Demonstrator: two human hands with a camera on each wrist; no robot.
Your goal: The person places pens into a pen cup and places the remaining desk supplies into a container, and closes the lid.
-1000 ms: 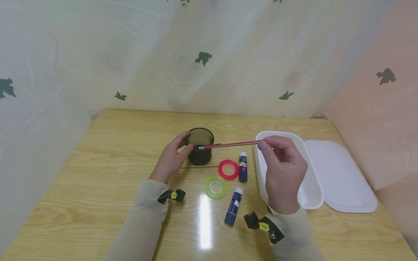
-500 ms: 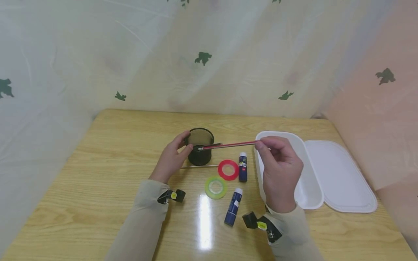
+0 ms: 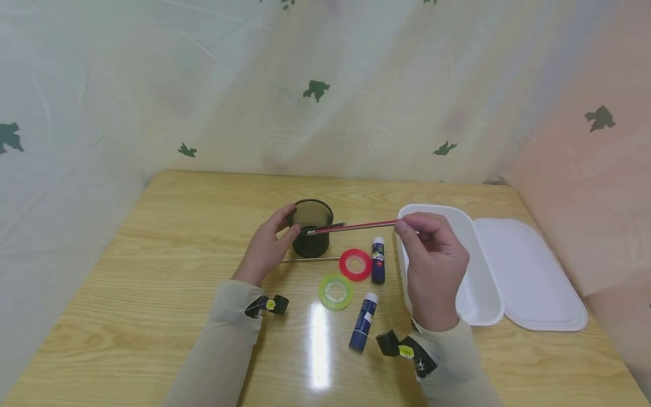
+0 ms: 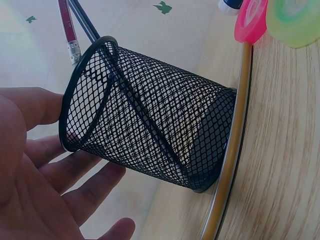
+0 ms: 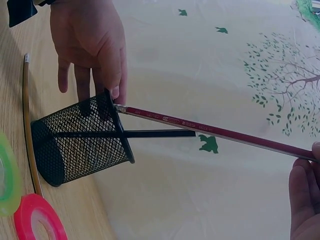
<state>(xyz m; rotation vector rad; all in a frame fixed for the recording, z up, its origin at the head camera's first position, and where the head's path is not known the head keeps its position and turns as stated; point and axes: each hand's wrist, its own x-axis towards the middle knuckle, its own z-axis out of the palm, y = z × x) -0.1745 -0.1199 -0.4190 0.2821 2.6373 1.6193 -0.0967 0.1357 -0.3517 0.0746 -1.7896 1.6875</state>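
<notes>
My left hand [image 3: 267,246] holds the black mesh pen holder [image 3: 311,247] by its rim, thumb on one side and fingers on the other. A dark pencil [image 5: 165,133] leans inside the holder, its upper end sticking out past the rim. Between thumb and fingers, my right hand [image 3: 438,271] pinches a red pencil [image 5: 215,131] near one end. The red pencil's eraser end points left and overlaps the holder's rim in the right wrist view, close to the left thumb. Along the holder's base, a yellow pencil [image 4: 234,135] lies on the table.
A red tape roll [image 3: 343,265], a green tape roll [image 3: 323,292] and two blue glue sticks [image 3: 378,268] lie between the hands. Partly behind my right hand stands a white plastic box [image 3: 480,302], with its lid [image 3: 529,271] to the right. A patterned curtain [image 3: 229,102] encloses the table.
My right hand has shifted slightly left with the red pencil, whose eraser end has dipped a little toward the holder's mouth. The left hand and holder have stayed put.
</notes>
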